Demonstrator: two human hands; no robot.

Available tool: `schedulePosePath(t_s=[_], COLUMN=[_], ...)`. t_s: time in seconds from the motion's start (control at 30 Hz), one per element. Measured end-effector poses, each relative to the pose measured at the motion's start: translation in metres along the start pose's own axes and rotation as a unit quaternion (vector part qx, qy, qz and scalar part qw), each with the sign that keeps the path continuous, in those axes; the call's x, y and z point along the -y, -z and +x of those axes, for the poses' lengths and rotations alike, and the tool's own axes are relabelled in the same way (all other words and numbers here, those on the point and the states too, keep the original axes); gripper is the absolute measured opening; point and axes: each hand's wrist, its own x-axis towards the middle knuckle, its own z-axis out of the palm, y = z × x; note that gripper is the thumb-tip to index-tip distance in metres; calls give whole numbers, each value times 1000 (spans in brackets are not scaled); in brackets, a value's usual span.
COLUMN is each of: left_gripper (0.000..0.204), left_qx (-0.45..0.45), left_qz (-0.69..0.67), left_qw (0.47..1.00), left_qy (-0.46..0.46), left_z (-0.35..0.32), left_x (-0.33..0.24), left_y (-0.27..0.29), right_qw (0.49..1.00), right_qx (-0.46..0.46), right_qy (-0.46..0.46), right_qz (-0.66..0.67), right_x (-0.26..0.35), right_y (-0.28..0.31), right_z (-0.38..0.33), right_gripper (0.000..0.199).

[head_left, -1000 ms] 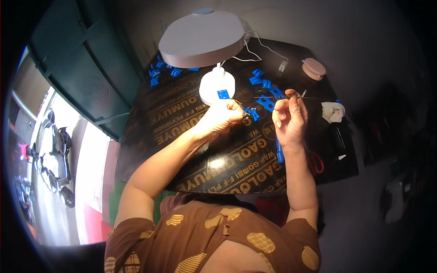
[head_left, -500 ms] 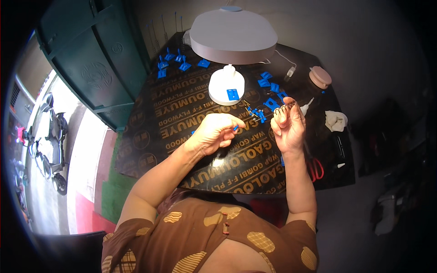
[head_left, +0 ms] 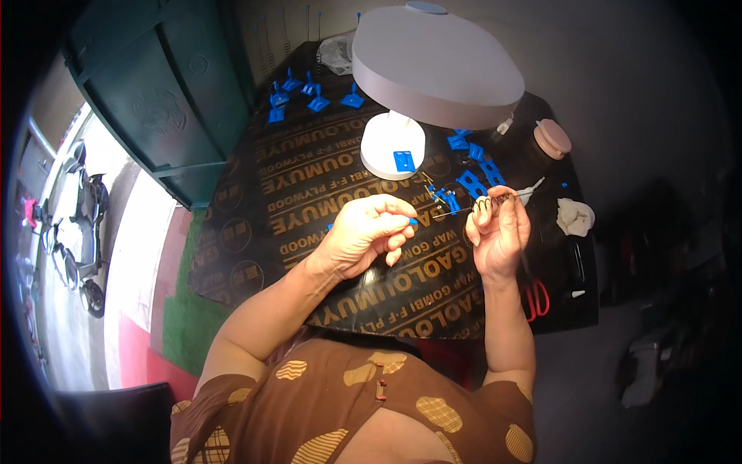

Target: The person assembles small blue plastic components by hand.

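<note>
My left hand [head_left: 366,236] pinches a small blue tip [head_left: 413,221] between thumb and fingers. My right hand [head_left: 498,236] is closed round a dark coiled wire [head_left: 502,199], its loops showing across the fingertips. A thin straight end of that wire runs left toward the blue tip; whether the two are joined is too small to tell. Just beyond the hands lie a cluster of small blue parts with brass-coloured pins [head_left: 442,198] and flat blue plastic plates [head_left: 471,184]. One blue plate [head_left: 404,161] rests on the white lamp base [head_left: 375,158].
A large lamp head [head_left: 437,66] overhangs the dark printed tabletop [head_left: 309,182]. Blue stands [head_left: 317,102] sit far left, with upright coiled wires [head_left: 284,35] behind. At right are a pink round container [head_left: 552,139], white cloth [head_left: 575,217], a black pen-like item [head_left: 579,261] and red-handled scissors [head_left: 536,300].
The view has shifted, so the lamp appears farther right. Both hands keep their grip and stay close together; the blue tip and the straight wire between them now show more plainly.
</note>
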Motion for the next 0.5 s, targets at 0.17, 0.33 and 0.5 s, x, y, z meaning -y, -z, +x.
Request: schedulePosePath(t_s=[0.17, 0.33, 0.5], left_gripper=[11, 11, 12], left_qx=[16, 16, 11], left_qz=[-61, -81, -76], left_qw=[998, 997, 997], left_qy=[5, 10, 17], left_z=[2, 1, 1], left_x=[0, 1, 2], left_y=[2, 2, 1], right_qw=[999, 996, 995], right_qx=[-11, -11, 1], right_qy=[28, 52, 52], right_qz=[-40, -66, -81], right_x=[-1, -1, 0], right_y=[-4, -8, -11], right_z=[-6, -10, -11], right_gripper=[25, 24, 23])
